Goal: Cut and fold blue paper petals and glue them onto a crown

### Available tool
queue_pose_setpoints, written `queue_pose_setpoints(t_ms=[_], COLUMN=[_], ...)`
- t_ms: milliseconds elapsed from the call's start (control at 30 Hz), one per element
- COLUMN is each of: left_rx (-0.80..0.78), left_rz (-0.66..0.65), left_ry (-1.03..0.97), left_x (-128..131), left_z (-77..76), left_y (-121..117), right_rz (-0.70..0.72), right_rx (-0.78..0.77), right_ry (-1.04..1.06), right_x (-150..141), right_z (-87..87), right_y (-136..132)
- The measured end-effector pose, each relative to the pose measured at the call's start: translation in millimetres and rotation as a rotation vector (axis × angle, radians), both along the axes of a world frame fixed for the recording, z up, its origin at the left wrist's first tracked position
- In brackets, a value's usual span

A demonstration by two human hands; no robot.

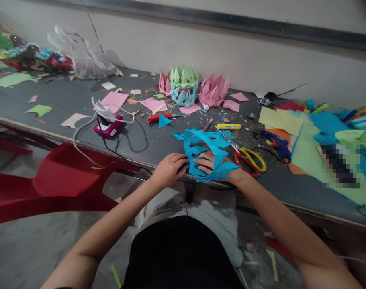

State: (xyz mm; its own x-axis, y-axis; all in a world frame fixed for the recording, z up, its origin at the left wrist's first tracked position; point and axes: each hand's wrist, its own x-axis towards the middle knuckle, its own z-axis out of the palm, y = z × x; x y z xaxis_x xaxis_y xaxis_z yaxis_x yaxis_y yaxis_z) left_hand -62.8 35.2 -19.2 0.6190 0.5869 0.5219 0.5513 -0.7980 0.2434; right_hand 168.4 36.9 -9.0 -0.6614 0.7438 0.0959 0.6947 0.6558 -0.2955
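A ring of folded blue paper points (pixel 207 149) lies at the near edge of the dark table (pixel 65 104). My left hand (pixel 170 167) is curled at the ring's left side, fingers pinched on its near rim. My right hand (pixel 207 163) lies partly under the ring's near points, fingers bent onto the paper. Both hands hold the same blue ring. Just right of it lie scissors with one red and one yellow handle (pixel 249 159).
Finished paper crowns in pink (pixel 213 90), green (pixel 184 76) and light blue (pixel 183 97) stand at the back. A yellow cutter (pixel 228 126), red-handled tool (pixel 159 117), blue glue gun (pixel 276 141), pink device with cables (pixel 108 127), and stacked coloured sheets (pixel 327 140) surround them. Red chair (pixel 50 180) at left.
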Motion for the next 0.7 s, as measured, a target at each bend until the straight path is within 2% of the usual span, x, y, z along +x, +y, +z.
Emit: queue_pose_setpoints(t_ms=[133, 333, 533, 700], left_rx=[0.048, 0.033, 0.023, -0.014], left_rz=[0.002, 0.008, 0.022, 0.018], left_ry=[-0.064, -0.096, -0.119, -0.116], left_x=[-1, 0, 1, 0], left_z=[-3.1, -6.5, -7.2, -6.4], left_y=[-1, -2, -1, -1], right_rz=[0.076, 0.183, 0.22, 0.234], right_rx=[0.1, 0.187, 0.251, 0.183], right_ry=[-0.151, -0.332, -0.415, -0.348], right_x=[-5, -10, -12, -14], right_z=[3.2, 14.5, 18.4, 18.3], right_y=[2, 5, 6, 7])
